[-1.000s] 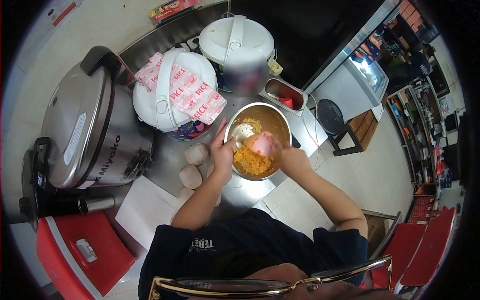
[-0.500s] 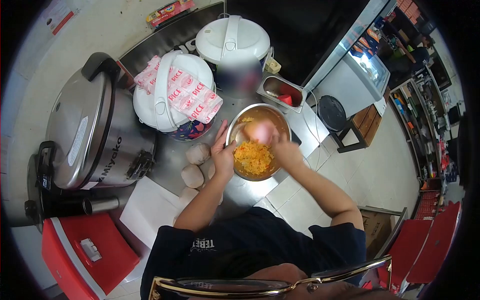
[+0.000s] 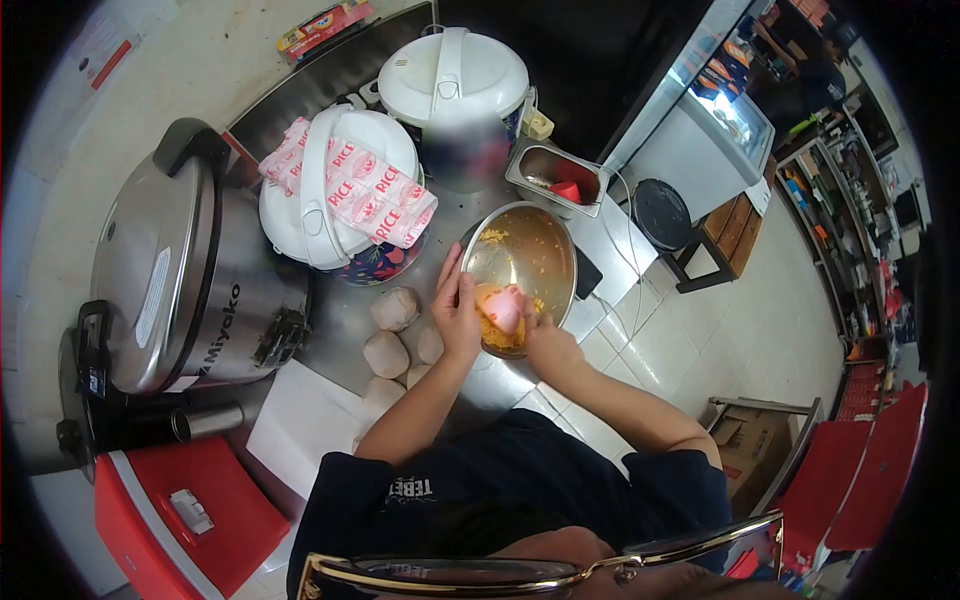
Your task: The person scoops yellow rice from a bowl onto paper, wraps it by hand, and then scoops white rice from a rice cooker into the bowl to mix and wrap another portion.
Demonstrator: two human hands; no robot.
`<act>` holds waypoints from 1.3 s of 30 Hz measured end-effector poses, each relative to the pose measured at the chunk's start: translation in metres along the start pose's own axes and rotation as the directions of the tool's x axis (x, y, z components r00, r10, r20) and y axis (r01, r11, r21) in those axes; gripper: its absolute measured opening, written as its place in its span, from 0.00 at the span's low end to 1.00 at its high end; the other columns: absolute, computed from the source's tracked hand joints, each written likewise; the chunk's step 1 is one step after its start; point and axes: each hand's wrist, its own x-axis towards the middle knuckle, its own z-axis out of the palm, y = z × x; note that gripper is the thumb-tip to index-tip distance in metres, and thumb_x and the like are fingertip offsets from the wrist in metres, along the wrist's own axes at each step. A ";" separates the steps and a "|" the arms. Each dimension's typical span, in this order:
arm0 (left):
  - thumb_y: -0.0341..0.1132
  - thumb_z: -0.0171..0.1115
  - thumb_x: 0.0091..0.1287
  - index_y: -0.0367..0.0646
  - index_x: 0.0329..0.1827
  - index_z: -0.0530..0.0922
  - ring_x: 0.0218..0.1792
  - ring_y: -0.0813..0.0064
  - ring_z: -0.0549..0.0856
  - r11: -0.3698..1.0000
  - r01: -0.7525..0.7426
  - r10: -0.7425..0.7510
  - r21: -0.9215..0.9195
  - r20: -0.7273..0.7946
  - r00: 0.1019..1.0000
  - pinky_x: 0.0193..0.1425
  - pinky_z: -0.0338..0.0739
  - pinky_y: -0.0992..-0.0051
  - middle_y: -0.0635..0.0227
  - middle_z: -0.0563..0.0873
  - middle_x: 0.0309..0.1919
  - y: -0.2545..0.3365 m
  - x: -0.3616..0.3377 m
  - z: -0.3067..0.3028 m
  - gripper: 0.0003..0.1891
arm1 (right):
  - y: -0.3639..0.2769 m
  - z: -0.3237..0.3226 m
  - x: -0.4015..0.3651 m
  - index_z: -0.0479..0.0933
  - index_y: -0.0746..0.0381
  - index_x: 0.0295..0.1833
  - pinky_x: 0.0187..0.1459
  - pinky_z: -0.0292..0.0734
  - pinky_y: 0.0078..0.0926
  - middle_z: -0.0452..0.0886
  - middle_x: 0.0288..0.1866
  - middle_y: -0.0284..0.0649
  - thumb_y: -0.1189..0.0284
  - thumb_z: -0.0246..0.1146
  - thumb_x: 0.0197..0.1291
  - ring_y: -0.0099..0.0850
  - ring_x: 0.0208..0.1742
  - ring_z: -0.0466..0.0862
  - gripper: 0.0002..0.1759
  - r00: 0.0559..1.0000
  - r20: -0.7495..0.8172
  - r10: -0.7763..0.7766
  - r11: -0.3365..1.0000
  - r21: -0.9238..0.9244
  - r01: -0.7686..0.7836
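Observation:
My left hand (image 3: pixel 457 312) grips the left side of a steel mixing bowl (image 3: pixel 545 245), its thumb over the rim. In my right hand (image 3: pixel 552 347) is a pink rice paddle (image 3: pixel 504 308), its blade inside the bowl. The blade rests over yellow-orange rice (image 3: pixel 498 338) gathered at the near side, partly hidden by blade and hand. Grains cling to the far inner wall. Left of my left forearm lie several round, pale wrapped bundles (image 3: pixel 385 353) on the steel table.
A large steel Miyako cooker (image 3: pixel 255 295) stands left. Two white-lidded cookers (image 3: pixel 455 75) are at the back, one bearing a RICE-printed packet (image 3: pixel 375 190). A steel pan (image 3: pixel 550 165) with a red item, a dark phone-like slab (image 3: pixel 590 272) and a red cooler (image 3: pixel 200 500) surround the workspace.
The paddle and my right hand have moved toward the near side of the bowl, onto the rice. The bowl looks more tilted, while my left hand keeps its grip.

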 end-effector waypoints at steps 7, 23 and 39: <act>0.54 0.23 0.75 0.30 0.66 0.65 0.69 0.66 0.64 0.989 0.009 0.008 -0.149 0.110 0.994 0.72 0.56 0.67 0.57 0.62 0.70 0.010 -0.006 0.009 0.36 | -0.023 -0.020 -0.005 0.48 0.69 0.72 0.39 0.80 0.44 0.76 0.45 0.65 0.75 0.56 0.55 0.54 0.38 0.83 0.40 0.994 -0.083 -0.072 0.959 0.267 0.091; 0.43 0.35 0.76 0.30 0.66 0.64 0.67 0.69 0.67 0.899 0.187 -0.223 -0.395 -0.044 0.974 0.69 0.62 0.72 0.59 0.63 0.71 -0.010 -0.003 -0.001 0.26 | -0.024 -0.028 0.006 0.51 0.67 0.72 0.40 0.80 0.43 0.78 0.43 0.60 0.77 0.55 0.53 0.51 0.36 0.84 0.39 0.993 -0.098 -0.068 0.961 0.261 0.091; 0.59 0.21 0.73 0.30 0.67 0.64 0.70 0.63 0.63 0.952 0.137 -0.142 -0.274 0.001 0.990 0.71 0.58 0.68 0.56 0.60 0.72 -0.016 -0.003 0.000 0.40 | -0.018 -0.026 0.006 0.59 0.66 0.69 0.40 0.77 0.45 0.80 0.31 0.56 0.78 0.51 0.58 0.52 0.34 0.83 0.31 0.972 -0.232 -0.025 0.781 0.603 0.164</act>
